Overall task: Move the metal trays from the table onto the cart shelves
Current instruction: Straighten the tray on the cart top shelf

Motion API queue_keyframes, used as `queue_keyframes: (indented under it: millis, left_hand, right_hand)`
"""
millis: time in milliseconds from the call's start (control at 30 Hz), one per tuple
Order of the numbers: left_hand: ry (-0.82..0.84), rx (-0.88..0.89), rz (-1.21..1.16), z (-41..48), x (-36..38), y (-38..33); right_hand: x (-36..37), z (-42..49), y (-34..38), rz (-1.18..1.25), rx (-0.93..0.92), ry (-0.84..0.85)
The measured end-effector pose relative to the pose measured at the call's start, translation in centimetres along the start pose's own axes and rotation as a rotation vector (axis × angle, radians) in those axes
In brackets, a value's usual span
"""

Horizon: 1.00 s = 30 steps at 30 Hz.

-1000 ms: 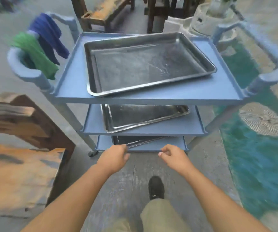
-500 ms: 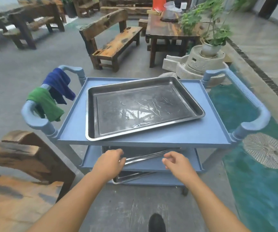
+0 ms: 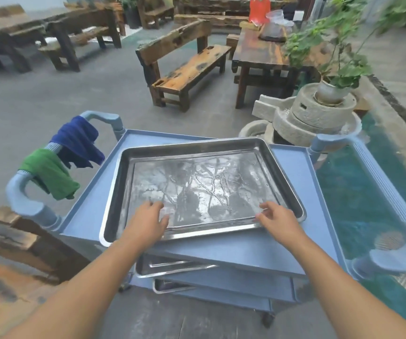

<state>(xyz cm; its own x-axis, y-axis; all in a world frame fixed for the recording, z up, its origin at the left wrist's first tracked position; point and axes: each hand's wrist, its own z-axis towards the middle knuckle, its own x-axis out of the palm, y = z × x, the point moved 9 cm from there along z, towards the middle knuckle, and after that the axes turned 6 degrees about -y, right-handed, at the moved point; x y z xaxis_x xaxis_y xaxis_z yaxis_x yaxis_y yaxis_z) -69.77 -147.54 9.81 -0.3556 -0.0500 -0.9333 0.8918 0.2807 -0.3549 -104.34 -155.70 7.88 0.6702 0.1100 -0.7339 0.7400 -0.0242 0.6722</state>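
Three shelves, blue cart point(image 3: 246, 250): one metal tray each.
Top tray point(image 3: 202, 189): skewed on the top shelf.
Middle tray point(image 3: 172, 266), bottom tray point(image 3: 172, 286): near rims showing on the lower shelves.
Left hand point(image 3: 145, 222): fingers spread, resting across the top tray's near rim.
Right hand point(image 3: 279, 220): fingers loosely bent at the same rim, gripping nothing.
Left handle point(image 3: 25, 204): blue cloth point(image 3: 77, 140), green cloth point(image 3: 50, 172) draped.

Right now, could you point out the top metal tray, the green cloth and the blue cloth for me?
top metal tray point(image 3: 204, 192), head view, on its shiny floor.
green cloth point(image 3: 50, 173), head view, on its draped middle.
blue cloth point(image 3: 77, 140), head view, on its bunched middle.
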Motion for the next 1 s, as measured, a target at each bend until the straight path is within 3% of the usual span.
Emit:
queue_keyframes:
  millis: [400, 600, 1000]
  left_hand:
    - [-0.014, -0.299, 0.310, 5.5, 2.8, 10.3]
    - [-0.018, -0.225, 0.446, 5.5, 4.5, 11.7]
    - [-0.013, -0.172, 0.514, 7.1, 5.1, 12.2]
  right_hand:
    - [-0.3, 8.0, -1.1, -0.499, -0.128, -0.168]
    - [0.7, 8.7, -4.7, -0.617, 0.017, -0.114]
    - [1.8, 9.0, -6.3, -0.738, 0.055, -0.068]
